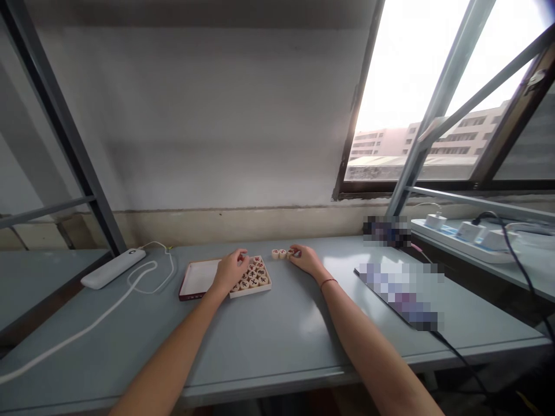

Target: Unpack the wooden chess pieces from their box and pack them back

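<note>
A white box (250, 293) holds several round Chinese chess pieces (254, 282), pale wood with red or black characters. My left hand (229, 271) is over the box's left side, hiding part of it. Its thumb and fingers are bent but apart, and I see nothing held between them. To the right of the box, a short row of chess pieces (282, 253) lies on the table. At the right end of that row, my right hand (306, 260) has its fingertips closed on a chess piece (291, 253), partly hidden by the fingers.
The dark red box lid (200, 270), white inside, lies left of the box. A white power bank (113, 268) with a cable is at the left. A blurred flat object (399, 294) lies at the right, near a power strip (459, 241). A wall stands behind the table.
</note>
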Demonstrator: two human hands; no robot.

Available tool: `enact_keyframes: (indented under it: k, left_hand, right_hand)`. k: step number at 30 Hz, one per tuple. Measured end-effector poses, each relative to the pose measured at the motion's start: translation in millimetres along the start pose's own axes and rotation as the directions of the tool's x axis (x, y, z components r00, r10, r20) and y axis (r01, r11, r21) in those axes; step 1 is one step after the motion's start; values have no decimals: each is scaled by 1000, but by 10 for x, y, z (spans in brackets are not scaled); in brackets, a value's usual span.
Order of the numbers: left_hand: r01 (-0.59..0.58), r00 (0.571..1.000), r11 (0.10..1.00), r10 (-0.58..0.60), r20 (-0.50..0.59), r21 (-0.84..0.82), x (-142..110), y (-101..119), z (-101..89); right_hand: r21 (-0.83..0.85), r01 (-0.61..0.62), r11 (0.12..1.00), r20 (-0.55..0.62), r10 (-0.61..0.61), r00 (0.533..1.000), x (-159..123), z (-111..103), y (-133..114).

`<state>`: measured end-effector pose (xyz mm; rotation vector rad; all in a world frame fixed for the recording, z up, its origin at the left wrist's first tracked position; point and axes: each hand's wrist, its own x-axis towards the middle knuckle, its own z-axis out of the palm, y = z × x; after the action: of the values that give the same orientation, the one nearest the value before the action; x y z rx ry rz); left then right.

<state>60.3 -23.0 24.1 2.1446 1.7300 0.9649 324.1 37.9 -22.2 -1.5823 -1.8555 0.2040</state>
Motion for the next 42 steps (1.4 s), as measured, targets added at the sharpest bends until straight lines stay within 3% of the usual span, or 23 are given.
enact_keyframes:
  k: [11,16,18,21,24,32,42]
  left_hand:
    - [12,1000,998,-12,11,64,11,-24,-9]
    - [10,1000,983,-12,10,183,42,-89,-63]
    - [3,999,967,-11,32,256,48,-121,-82]
    - [-34,997,937,7,80,347,48,-134,-83]
    - [-85,991,920,39,126,382,51,-86,-37]
    - [-238,943,903,127,306,359,84,37,196]
    - [-212,950,977,197,243,36,119,57,198]
  right_hand:
    - [39,31,999,-7,-31,1000,-24,-6,14]
    - [-8,73,997,-150,-73,986,-25,-34,-142]
    - [47,123,991,-108,-117,987,-45,-7,-299]
    - [146,186,972,58,-196,979,-104,92,-578]
    - [193,229,954,123,-255,959,-175,205,-787]
    - [195,178,965,158,-210,965,-231,277,-857]
    - [247,156,956,163,-200,966,-243,262,-873]
